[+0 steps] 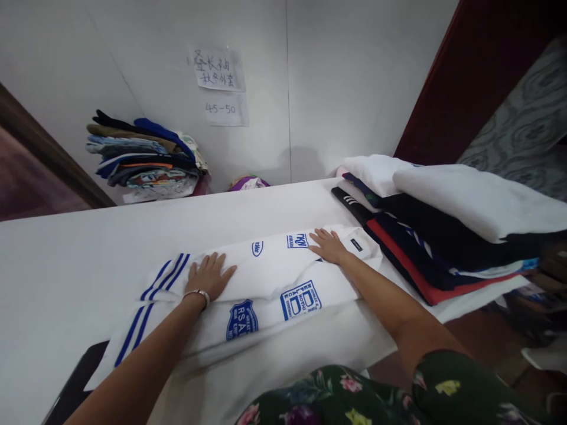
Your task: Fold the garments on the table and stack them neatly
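A white shirt (270, 268) with blue printed badges and blue stripes at its left end lies on the white table (274, 209), its sides partly folded in. My left hand (209, 275) rests flat on the cloth near the stripes, fingers spread, a bracelet at the wrist. Close to the collar end, beside a small black label, my right hand (328, 244) presses flat on the shirt with its fingers apart. Neither hand grips anything. The shirt's near edge drapes toward my body.
To the right stands a pile of folded clothes (425, 236), white ones on top. Another folded stack (144, 156) sits beyond the table's far edge at left, near a purple bundle (248, 182). Handwritten paper signs (220, 71) hang on the wall. A dark flat object (82, 375) lies front left.
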### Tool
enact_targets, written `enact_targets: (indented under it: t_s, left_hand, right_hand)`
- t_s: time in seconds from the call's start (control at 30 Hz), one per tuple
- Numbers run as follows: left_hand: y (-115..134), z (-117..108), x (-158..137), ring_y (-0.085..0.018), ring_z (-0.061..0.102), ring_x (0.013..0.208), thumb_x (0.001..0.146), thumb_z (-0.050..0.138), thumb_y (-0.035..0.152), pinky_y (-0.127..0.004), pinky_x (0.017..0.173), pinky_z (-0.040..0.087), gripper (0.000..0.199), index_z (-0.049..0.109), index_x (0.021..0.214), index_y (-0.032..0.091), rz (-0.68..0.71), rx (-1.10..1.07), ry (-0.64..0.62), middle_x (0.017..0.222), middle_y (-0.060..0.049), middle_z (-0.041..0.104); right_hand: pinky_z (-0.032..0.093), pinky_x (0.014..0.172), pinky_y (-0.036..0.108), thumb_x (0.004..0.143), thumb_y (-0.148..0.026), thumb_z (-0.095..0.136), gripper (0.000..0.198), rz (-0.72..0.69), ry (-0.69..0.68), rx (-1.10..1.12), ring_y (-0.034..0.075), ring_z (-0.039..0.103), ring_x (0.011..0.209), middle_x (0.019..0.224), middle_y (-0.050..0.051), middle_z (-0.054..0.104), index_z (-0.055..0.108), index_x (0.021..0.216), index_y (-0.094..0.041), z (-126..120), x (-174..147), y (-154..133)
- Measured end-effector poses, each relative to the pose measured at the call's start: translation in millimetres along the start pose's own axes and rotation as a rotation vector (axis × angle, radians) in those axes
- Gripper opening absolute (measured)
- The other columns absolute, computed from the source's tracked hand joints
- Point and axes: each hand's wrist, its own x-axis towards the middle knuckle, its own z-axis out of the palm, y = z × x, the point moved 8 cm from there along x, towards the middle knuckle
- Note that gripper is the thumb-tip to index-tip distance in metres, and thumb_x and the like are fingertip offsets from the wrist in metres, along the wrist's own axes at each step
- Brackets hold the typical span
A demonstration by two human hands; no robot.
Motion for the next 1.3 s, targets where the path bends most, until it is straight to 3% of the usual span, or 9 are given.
enact_targets:
  t_s: [0.23,0.37,0.47,0.6,0.77,0.87,0.97,1.13,1.3]
  left_hand:
    - [-0.2,2.2,2.7,-0.030,0.019,0.145,0.092,0.024,0.057,-0.055,0.116,0.014,0.070,0.033,0.149,0.018,0.001,-0.031,0.018,0.158,-0.009,0.025]
    - [0.4,3.0,3.1,-0.030,0.019,0.145,0.091,0.024,0.059,-0.055,0.116,0.014,0.071,0.033,0.149,0.018,-0.001,-0.036,0.028,0.158,-0.009,0.025]
    - [1.1,4.0,2.2,-0.030,0.017,0.146,0.091,0.023,0.059,-0.054,0.116,0.012,0.072,0.031,0.150,0.018,-0.010,-0.044,0.013,0.159,-0.009,0.023]
    - [2.4,4.4,1.4,-0.029,0.016,0.146,0.091,0.022,0.059,-0.054,0.117,0.010,0.072,0.030,0.150,0.018,-0.005,-0.050,0.012,0.159,-0.009,0.022]
    - [3.5,5.3,-1.5,-0.029,0.015,0.146,0.092,0.022,0.060,-0.053,0.117,0.008,0.072,0.030,0.150,0.019,-0.015,-0.069,0.002,0.159,-0.009,0.021]
    - [5.2,5.5,-4.3,-0.029,0.016,0.146,0.092,0.024,0.060,-0.054,0.117,0.008,0.071,0.031,0.149,0.020,-0.006,-0.098,0.009,0.159,-0.010,0.022]
    - [5.5,5.5,-5.5,-0.029,0.018,0.146,0.092,0.025,0.061,-0.054,0.117,0.009,0.071,0.033,0.148,0.020,0.010,-0.137,0.038,0.158,-0.012,0.025]
    - [5.2,4.3,-9.1,-0.030,0.021,0.144,0.091,0.029,0.062,-0.054,0.116,0.010,0.068,0.038,0.145,0.021,0.021,-0.207,0.091,0.155,-0.014,0.030]
    - [3.2,-9.1,-23.0,-0.026,0.035,0.138,0.096,0.029,0.052,-0.041,0.116,0.019,0.054,0.053,0.134,0.022,-0.013,-0.259,0.193,0.146,-0.009,0.047]
  right_hand:
    - [0.017,0.117,0.050,0.097,-0.052,0.027,0.058,0.052,-0.079,0.116,0.028,0.018,0.146,0.156,0.008,0.028,0.041,0.145,-0.022,-17.2,-12.4,1.5]
    - [0.014,0.118,0.053,0.097,-0.056,0.026,0.059,0.116,0.035,0.165,0.029,0.013,0.147,0.157,0.009,0.024,0.045,0.142,-0.023,-34.6,-41.8,-1.3]
    - [0.007,0.118,0.053,0.094,-0.061,0.030,0.063,0.028,0.121,0.190,0.026,0.009,0.148,0.159,0.009,0.022,0.043,0.143,-0.024,-44.1,-60.5,-37.1]
    - [0.006,0.118,0.051,0.094,-0.062,0.030,0.064,-0.189,0.158,0.184,0.024,0.007,0.148,0.159,0.008,0.019,0.041,0.144,-0.024,-51.0,-65.2,-114.5]
    - [0.007,0.117,0.056,0.093,-0.063,0.032,0.066,-0.309,0.003,0.099,0.029,0.008,0.148,0.159,0.007,0.019,0.035,0.147,-0.026,-15.0,-49.5,-172.8]
    - [0.010,0.115,0.060,0.092,-0.062,0.035,0.068,-0.267,-0.083,-0.019,0.033,0.012,0.147,0.159,0.009,0.021,0.033,0.148,-0.024,21.3,-42.3,-170.4]
    - [0.012,0.114,0.060,0.092,-0.061,0.034,0.067,-0.281,-0.014,-0.093,0.033,0.013,0.146,0.159,0.008,0.021,0.033,0.149,-0.025,37.6,-39.9,-164.4]
    - [0.017,0.113,0.058,0.092,-0.059,0.033,0.063,-0.284,0.044,-0.141,0.031,0.019,0.145,0.158,0.005,0.025,0.037,0.147,-0.028,43.2,-40.4,-159.2]
    - [0.020,0.113,0.058,0.092,-0.059,0.032,0.063,-0.295,0.060,-0.176,0.031,0.021,0.145,0.157,0.005,0.028,0.037,0.146,-0.028,43.3,-41.2,-159.8]
